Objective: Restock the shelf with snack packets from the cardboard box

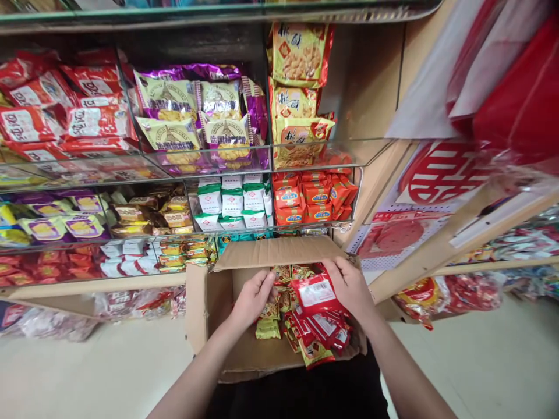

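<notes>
An open cardboard box (198,302) sits against my lap, holding yellow snack packets (268,329) and red packets (325,326). My right hand (350,286) grips a red snack packet (317,293) with a white label, above the pile at the box's right side. Inside the left part of the box, my left hand (253,298) has its fingers curled and pressed together beside the yellow packets. Whatever its fingertips may hold is hidden.
Glass-fronted shelves in front carry red bags (94,119), purple biscuit packs (170,110), yellow cookie packs (301,58), white-green packets (231,201) and orange packets (305,198). A wooden shelf post (375,203) rises at right, near hanging red goods (519,99). Bagged goods (454,294) lie low at right.
</notes>
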Motion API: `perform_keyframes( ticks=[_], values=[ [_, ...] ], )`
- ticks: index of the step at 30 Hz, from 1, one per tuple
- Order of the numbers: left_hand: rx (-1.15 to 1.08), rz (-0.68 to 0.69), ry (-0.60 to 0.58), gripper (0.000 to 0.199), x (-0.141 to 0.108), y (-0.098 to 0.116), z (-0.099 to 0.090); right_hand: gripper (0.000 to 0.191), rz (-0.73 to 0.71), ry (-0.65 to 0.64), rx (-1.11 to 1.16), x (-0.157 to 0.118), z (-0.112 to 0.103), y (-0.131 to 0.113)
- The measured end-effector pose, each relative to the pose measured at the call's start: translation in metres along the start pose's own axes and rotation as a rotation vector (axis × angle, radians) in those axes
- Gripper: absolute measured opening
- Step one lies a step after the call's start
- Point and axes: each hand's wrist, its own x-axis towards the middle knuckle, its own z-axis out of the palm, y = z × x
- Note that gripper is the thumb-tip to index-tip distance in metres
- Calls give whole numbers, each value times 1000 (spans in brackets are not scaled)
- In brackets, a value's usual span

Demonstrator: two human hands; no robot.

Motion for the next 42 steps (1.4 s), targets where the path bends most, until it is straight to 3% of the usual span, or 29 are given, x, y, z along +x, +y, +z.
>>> perform_keyframes(
  ticks=[3,6,9,11,15,20,25,29,31,35,40,42],
  values=[
    [164,-39,-68,25,-2,-57,9,33,100,-2,-229,-9,2,40],
    [296,-27,-92,48,-7,-97,26,34,237,73,-388,-21,14,71],
    [383,-50,-99,58,-9,-110,39,35,227,44,-398,-29,24,86],
    [400,-74,-108,48,-9,-110,40,38,213,36,-374,-33,28,90],
    [283,-114,-132,20,-10,-102,26,40,188,77,-281,-36,33,93],
    [-123,-160,-78,35,-23,-74,7,41,41,138,-258,-38,49,88],
    [-431,-148,-93,37,-37,-29,-2,39,-137,43,-250,-38,63,53],
    [-462,-103,-117,41,-36,4,-1,27,-148,-166,186,-38,58,10],
    [-529,-82,-85,42,-33,17,6,27,-100,-205,350,-37,57,-4],
    [-743,-56,68,23,-26,31,22,32,163,-29,563,-34,62,-14],
    [-624,-46,207,25,-21,44,24,33,418,155,931,-31,67,-25],
    [-664,-45,189,27,-22,48,20,30,535,218,1074,-31,68,-28]
  ],
)
